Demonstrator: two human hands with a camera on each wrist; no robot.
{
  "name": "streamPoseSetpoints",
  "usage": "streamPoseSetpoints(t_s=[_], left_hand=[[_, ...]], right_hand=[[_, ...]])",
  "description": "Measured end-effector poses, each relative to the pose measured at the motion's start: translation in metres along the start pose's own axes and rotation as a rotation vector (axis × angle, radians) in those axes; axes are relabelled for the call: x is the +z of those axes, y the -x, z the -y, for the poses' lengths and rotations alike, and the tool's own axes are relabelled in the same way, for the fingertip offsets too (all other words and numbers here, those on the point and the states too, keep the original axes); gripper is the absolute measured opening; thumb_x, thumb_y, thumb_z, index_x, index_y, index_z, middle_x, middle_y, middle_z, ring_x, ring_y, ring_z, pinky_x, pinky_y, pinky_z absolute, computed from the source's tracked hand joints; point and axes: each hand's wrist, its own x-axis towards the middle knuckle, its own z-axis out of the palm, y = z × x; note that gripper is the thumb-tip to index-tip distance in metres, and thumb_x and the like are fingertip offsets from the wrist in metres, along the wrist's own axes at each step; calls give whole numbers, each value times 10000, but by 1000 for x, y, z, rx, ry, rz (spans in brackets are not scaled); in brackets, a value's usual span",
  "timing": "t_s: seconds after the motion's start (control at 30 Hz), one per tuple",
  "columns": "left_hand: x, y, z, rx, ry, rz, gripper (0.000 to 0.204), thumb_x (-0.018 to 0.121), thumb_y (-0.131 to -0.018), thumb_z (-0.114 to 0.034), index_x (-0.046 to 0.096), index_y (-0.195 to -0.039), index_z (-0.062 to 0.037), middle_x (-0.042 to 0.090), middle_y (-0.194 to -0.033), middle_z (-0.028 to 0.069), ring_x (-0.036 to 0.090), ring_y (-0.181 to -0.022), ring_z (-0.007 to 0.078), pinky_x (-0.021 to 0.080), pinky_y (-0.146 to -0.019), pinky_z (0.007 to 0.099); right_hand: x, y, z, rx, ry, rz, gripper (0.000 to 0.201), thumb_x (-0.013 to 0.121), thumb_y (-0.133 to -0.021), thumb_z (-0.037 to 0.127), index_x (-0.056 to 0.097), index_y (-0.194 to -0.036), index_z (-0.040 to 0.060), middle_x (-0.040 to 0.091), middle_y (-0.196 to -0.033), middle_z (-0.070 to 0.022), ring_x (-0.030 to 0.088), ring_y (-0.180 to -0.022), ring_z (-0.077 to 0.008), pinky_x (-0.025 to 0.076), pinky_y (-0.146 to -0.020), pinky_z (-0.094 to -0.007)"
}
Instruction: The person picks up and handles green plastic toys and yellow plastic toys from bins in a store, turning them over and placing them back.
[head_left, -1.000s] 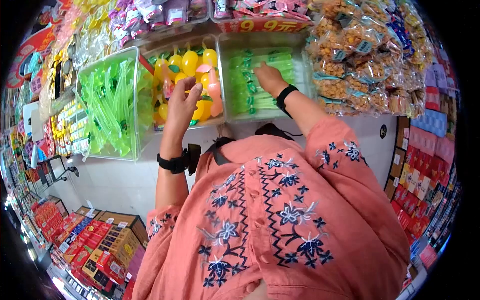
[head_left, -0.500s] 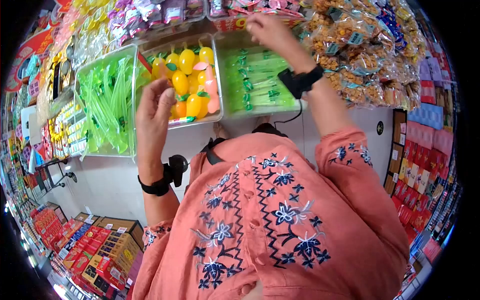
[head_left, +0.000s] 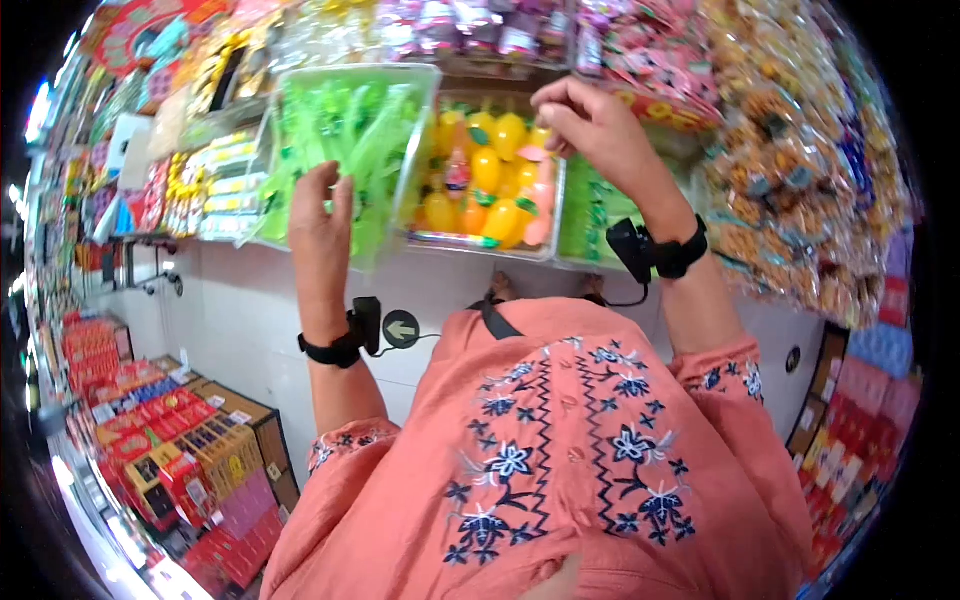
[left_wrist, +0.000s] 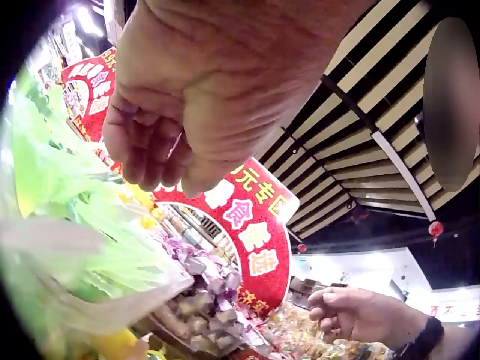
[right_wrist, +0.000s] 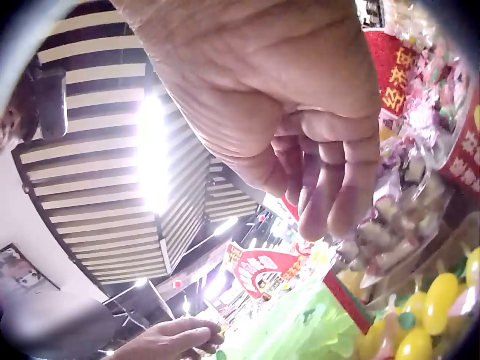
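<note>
My left hand (head_left: pixel 320 235) hovers in front of a clear bin (head_left: pixel 428 110) heaped with long, green, plastic-wrapped items (head_left: pixel 350 115); its fingers are loosely bent around nothing. Over the back right of the neighbouring bin, which holds yellow mango-shaped items (head_left: pixel 486 168) and pink pieces (head_left: pixel 544 190), is my right hand (head_left: pixel 605 135). Its fingers also curve loosely, with nothing between them in the right wrist view. A third bin with green packs (head_left: pixel 590 225) lies partly hidden below the right forearm. Both wrists wear black straps with cameras.
Purple packets (head_left: pixel 480 30) and pink packets (head_left: pixel 650 60) fill the row behind. Bagged brown snacks (head_left: pixel 770 200) are piled at the right. Boxed goods (head_left: pixel 180 450) stand on low shelves at lower left. A red arched sign (left_wrist: pixel 255 247) rises behind the bins.
My right hand has lifted out of the right-hand green bin and moved left over the yellow items. The left hand has shifted from the yellow items to the left green bin. The view has swung left.
</note>
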Motion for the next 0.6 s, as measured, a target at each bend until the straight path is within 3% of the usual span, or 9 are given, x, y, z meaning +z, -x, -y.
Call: streamPoseSetpoints(t_s=[0.13, 0.23, 0.33, 0.37, 0.43, 0.47, 0.5, 0.6], left_hand=[[-1, 3, 19, 60, -98, -23, 283, 660, -935, -146, 619, -1179, -8, 645, -1083, 137, 646, -904, 223, 526, -792, 329], [-6, 3, 19, 43, -161, -50, 303, 661, -932, -149, 606, -1200, -20, 624, -1105, 138, 641, -880, 213, 529, -780, 331], [-13, 2, 28, 6, -122, -67, 316, 658, -931, -150, 597, -1214, -23, 613, -1115, 140, 639, -867, 218, 532, -772, 336], [-16, 1, 32, -3, -126, -62, 310, 654, -933, -149, 599, -1211, -22, 615, -1112, 140, 641, -868, 220, 532, -771, 337], [-19, 1, 39, -18, -134, -48, 298, 646, -937, -146, 605, -1203, -19, 620, -1106, 140, 644, -870, 224, 534, -770, 341], [-18, -1, 45, 16, -138, -82, 293, 646, -928, -142, 605, -1193, -22, 624, -1091, 150, 632, -902, 262, 522, -794, 371], [-18, -5, 55, 51, -142, -115, 289, 647, -920, -137, 606, -1183, -25, 629, -1075, 160, 621, -935, 300, 509, -818, 402], [-29, -19, 74, 126, -285, -185, 265, 643, -904, -118, 621, -1151, -24, 643, -1044, 171, 599, -997, 352, 483, -869, 448]], right_hand=[[44, -10, 4, -88, -7, 92, 224, 586, -943, 176, 647, -1072, 4, 677, -855, -62, 636, -717, -88, 530, -684, -269], [74, -20, 6, -294, 83, 94, 229, 576, -932, 170, 647, -1069, 1, 671, -818, -95, 644, -705, -109, 529, -673, -291], [103, -30, 14, -259, 87, 168, 234, 569, -916, 166, 645, -1064, 1, 667, -812, -132, 663, -725, -158, 529, -685, -325], [112, -32, 18, -193, 86, 203, 235, 567, -904, 163, 648, -1051, -3, 689, -863, -158, 682, -765, -247, 532, -710, -359], [131, -37, 26, -199, 131, 271, 246, 568, -922, 164, 638, -1086, -7, 683, -886, -121, 662, -804, -194, 518, -737, -327], [140, -42, 29, -203, 153, 301, 253, 569, -931, 164, 634, -1103, -9, 679, -898, -102, 652, -824, -167, 511, -751, -311], [156, -49, 12, -337, 137, 278, 249, 580, -921, 165, 632, -1095, -5, 683, -897, -121, 665, -823, -204, 516, -744, -333], [180, -53, 6, -291, 109, 338, 247, 590, -912, 162, 624, -1090, -6, 686, -906, -138, 667, -824, -217, 515, -745, -341]])
